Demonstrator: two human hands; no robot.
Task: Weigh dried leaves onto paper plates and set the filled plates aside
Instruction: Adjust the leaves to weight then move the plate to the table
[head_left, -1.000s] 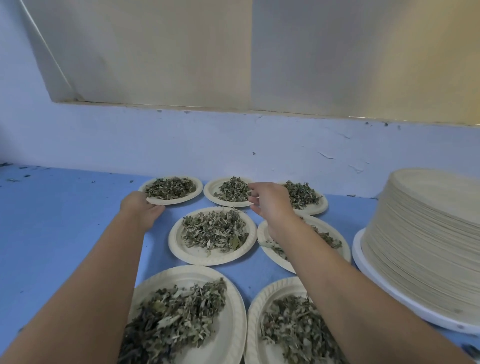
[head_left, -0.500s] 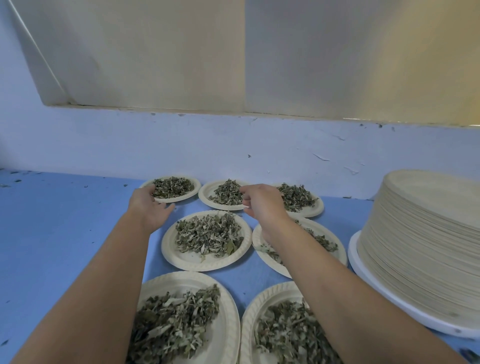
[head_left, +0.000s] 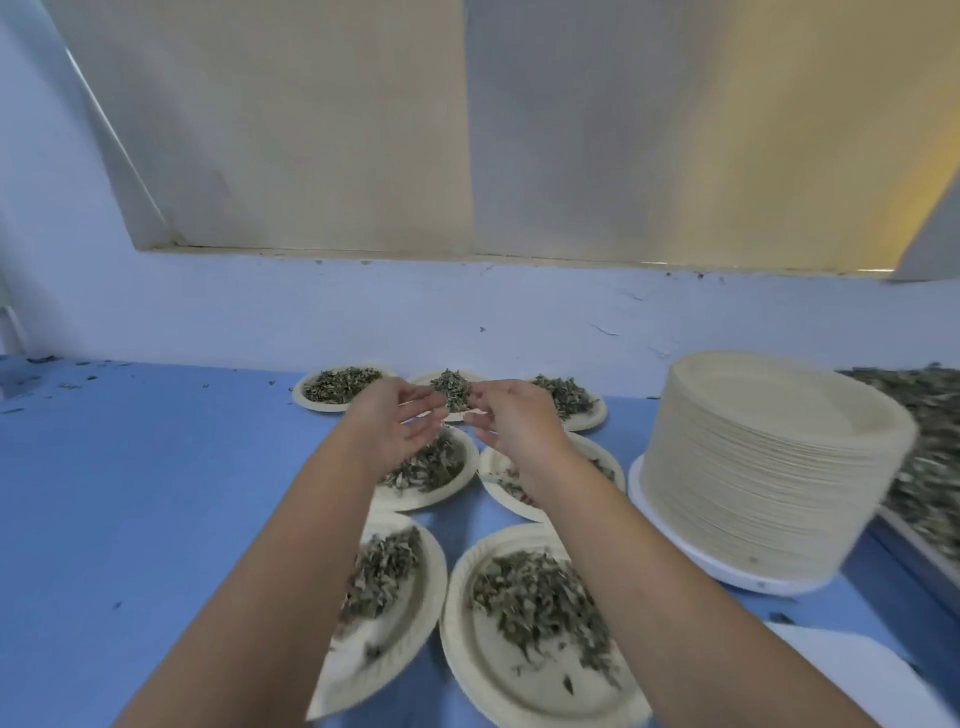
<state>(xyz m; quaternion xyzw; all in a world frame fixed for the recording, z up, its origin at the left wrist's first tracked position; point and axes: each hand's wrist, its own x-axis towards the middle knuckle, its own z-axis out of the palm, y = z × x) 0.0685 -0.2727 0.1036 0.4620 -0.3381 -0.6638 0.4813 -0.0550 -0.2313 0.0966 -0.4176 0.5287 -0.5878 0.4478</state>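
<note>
Noted left hand released, fingers spread, above the mid-row plates; right hand loosely curled, grasp unclear. Counted seven filled plates of dried leaves on table, beside plate stack.

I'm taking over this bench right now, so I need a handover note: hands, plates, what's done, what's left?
Left hand: open, empty, raised over the middle plates.
Right hand: fingers loosely curled, empty, beside it.
Seven filled plates sit in rows on the blue table; the stack of empty plates stands to their right, loose leaves beyond it.
Done: seven plates filled and set aside.
Left: fill more plates from the stack.
</note>
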